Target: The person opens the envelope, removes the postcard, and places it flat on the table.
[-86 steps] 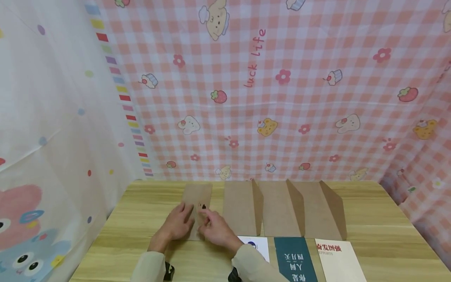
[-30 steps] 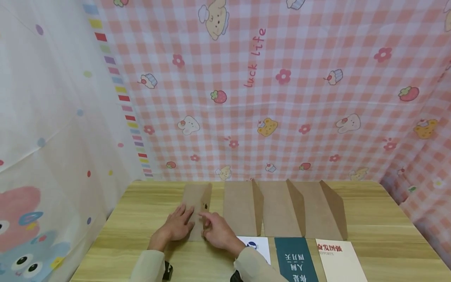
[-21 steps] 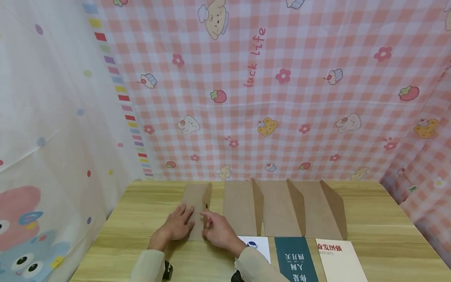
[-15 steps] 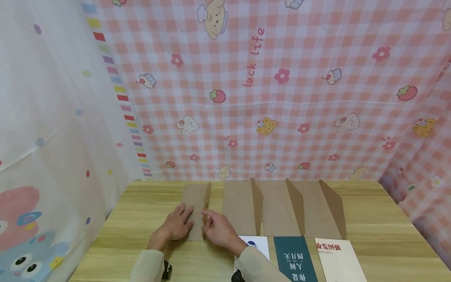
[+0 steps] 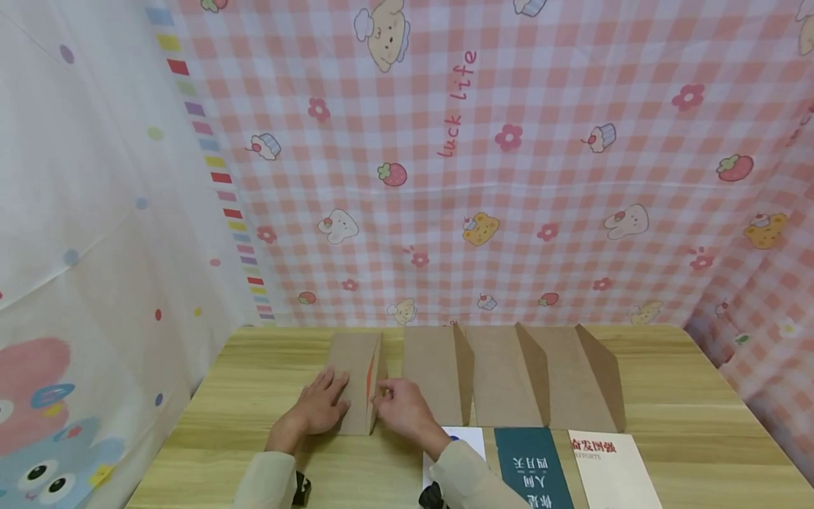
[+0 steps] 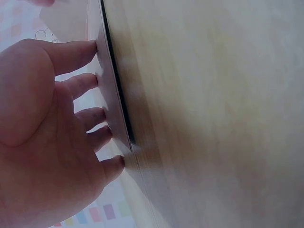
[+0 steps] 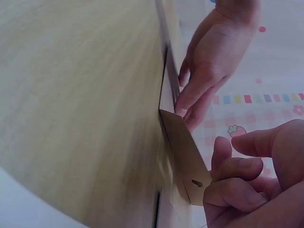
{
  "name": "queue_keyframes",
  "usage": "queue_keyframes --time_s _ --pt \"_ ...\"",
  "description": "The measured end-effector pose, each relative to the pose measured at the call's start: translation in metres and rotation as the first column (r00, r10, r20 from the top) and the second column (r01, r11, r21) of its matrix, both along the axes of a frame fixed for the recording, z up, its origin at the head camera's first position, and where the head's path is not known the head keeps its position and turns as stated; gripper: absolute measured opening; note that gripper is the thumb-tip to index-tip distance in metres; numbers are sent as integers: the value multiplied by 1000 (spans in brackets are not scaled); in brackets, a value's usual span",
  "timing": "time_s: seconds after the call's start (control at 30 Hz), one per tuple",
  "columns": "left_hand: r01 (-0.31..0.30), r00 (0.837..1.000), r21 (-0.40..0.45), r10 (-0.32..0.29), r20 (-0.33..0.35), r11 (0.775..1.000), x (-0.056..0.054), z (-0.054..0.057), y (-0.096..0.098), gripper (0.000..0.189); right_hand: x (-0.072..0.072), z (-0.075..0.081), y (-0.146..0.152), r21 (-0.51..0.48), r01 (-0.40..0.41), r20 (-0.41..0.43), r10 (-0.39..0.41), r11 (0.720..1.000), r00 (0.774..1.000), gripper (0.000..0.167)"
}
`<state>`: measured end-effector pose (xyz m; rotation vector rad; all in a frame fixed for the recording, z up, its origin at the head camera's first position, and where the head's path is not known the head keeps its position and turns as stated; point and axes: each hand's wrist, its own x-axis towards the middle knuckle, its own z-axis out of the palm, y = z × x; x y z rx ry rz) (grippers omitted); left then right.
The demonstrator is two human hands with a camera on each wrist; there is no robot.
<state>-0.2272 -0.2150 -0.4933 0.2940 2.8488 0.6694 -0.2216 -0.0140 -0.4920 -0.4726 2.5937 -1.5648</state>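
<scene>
A brown paper envelope (image 5: 354, 353) lies at the left of the row, and a strip of orange (image 5: 369, 376) shows at its opening. My left hand (image 5: 318, 406) rests on its left part with spread fingers; in the left wrist view those fingertips (image 6: 90, 47) press down along the envelope's edge. With bent fingers, my right hand (image 5: 403, 408) holds the raised flap (image 5: 382, 366) near its edge. A small dark mark shows on the flap's outer face in the right wrist view, where the curled fingers (image 7: 235, 192) partly hide the contact.
Three more brown envelopes (image 5: 427, 375) stand side by side to the right, flaps raised. Before them lie a white card (image 5: 470, 437) partly under the right sleeve, a teal card (image 5: 531, 449) and a cream card (image 5: 613, 470). A checked cloth (image 5: 483, 177) hangs behind the wooden table (image 5: 222, 424).
The flap has lifted and tipped rightward, baring the orange strip. My right hand has moved slightly right with it. The left hand has flattened onto the envelope and stays in place.
</scene>
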Motion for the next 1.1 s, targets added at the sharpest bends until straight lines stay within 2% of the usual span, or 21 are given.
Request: queue_keyframes --time_s 0.1,0.17,0.27,0.37,0.53,0.67,0.77,0.9,1.0,1.1 --pt "-1 1000 1 1 3 1000 1 0 0 53 -2 0 2 18 25 -6 -25 1000 1000 16" --pt "-2 1000 0 2 8 1000 1 0 0 53 -3 1 3 28 41 -4 -41 999 999 17" --pt "1 1000 3 -1 7 1000 1 1 0 53 -5 1 4 32 57 22 -58 998 998 21" --pt "4 1000 0 -4 7 1000 0 0 0 54 -7 0 5 31 75 79 -77 997 994 18" --pt "3 1000 -10 -3 9 1000 -1 -1 0 53 -10 -2 4 14 109 156 -110 994 982 39" --pt "1 1000 -7 -1 10 1000 0 0 -1 53 -12 -3 3 -1 115 203 -113 993 973 42" --pt "2 1000 3 -2 11 1000 0 0 -1 53 -12 -4 3 -17 104 238 -97 994 966 37" --pt "9 1000 24 -9 2 1000 1 -1 -2 55 -14 -5 2 -38 87 252 -74 996 965 17" --pt "19 1000 42 -18 -13 999 1 -5 -3 56 -16 -6 1 -69 76 262 -56 995 963 20" --pt "23 1000 49 -22 -21 999 0 -8 -5 57 -18 -7 1 -112 70 296 -34 991 955 16"
